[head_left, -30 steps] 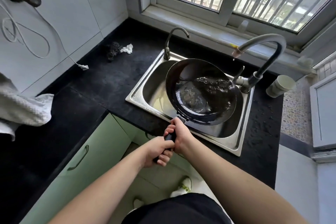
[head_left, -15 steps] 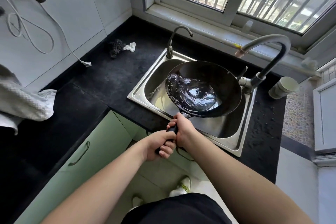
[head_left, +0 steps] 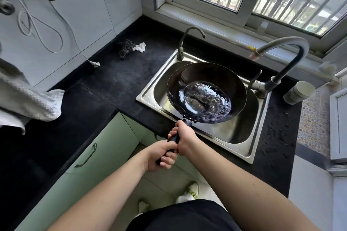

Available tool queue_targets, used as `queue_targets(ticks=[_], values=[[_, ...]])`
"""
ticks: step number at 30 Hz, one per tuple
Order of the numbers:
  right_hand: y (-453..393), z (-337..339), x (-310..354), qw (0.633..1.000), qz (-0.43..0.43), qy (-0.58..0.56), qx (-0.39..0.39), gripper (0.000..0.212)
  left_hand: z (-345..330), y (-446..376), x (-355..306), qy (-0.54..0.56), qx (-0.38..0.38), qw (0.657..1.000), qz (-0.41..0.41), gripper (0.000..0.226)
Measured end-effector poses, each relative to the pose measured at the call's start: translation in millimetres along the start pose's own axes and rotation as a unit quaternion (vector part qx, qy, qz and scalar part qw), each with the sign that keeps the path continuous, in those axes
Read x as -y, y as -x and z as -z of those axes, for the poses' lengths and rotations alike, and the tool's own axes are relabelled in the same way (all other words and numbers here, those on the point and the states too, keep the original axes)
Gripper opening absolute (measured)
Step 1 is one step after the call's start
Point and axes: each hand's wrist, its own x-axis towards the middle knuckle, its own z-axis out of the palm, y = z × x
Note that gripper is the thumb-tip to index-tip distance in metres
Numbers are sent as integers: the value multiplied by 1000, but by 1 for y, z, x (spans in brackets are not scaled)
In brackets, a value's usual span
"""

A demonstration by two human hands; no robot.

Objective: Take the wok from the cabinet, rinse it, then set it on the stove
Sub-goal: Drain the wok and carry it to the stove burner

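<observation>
Both our hands clamped on wok handle (head_left: 173,139) — right hand (head_left: 185,137) forward near bowl, left hand (head_left: 161,155) just behind, touching it. Wok (head_left: 206,93) held ahead of hands over sink (head_left: 242,137), water pooled in bowl. Big tap (head_left: 281,58) beyond, right of wok — small tap (head_left: 187,40) beyond, left. Rag (head_left: 33,103) far left of left hand.

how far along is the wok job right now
Done: the wok is out of the cabinet. In hand: rinsing. The left hand and right hand both hold its handle in a firm grip over the sink, with water pooled inside it. Left: tip the water out and set the wok on the stove, which is not in view.
</observation>
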Motion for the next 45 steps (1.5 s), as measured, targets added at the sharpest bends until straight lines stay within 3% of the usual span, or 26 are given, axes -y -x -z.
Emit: queue_targets(ticks=[11,28,45], values=[[-10,-2,21,1000,-4,-29,-5,25,-18,5,-32,1,-12,999,43,28],[-6,-10,11,995,-52,-79,42,32,-9,13,-34,-65,-44,997,26,21],[-1,-11,20,952,-67,-231,188,45,-28,28,-56,-264,-161,951,-17,17]])
